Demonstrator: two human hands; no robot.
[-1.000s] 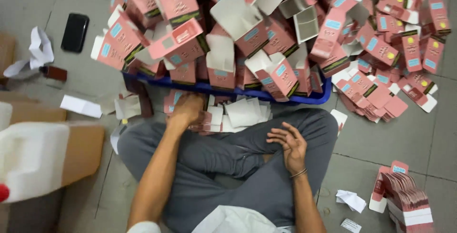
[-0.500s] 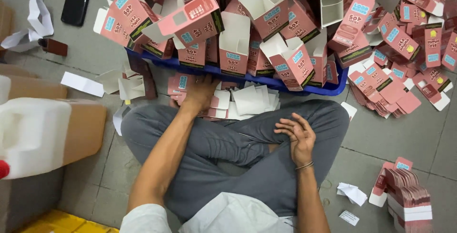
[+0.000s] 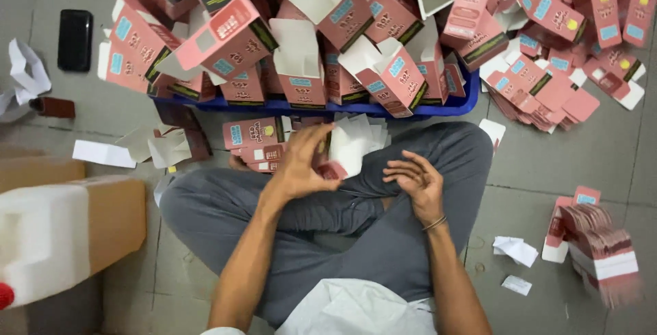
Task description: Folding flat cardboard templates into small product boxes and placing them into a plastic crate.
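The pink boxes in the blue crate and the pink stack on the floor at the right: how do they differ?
The boxes in the blue crate are erected, flaps open, piled untidily. Those in the stack at the right are folded flat and lie neatly together. Both are pink with white insides.

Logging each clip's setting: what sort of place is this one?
Probably a small packing workshop, worked from the floor: a blue crate heaped with pink cartons, flat cartons stacked on the tiles, and the left hand lifting one.

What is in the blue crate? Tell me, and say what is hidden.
The blue crate is heaped with folded pink cartons, many with white flaps open, spilling above its rim. Its floor and the lower cartons are covered by the pile.
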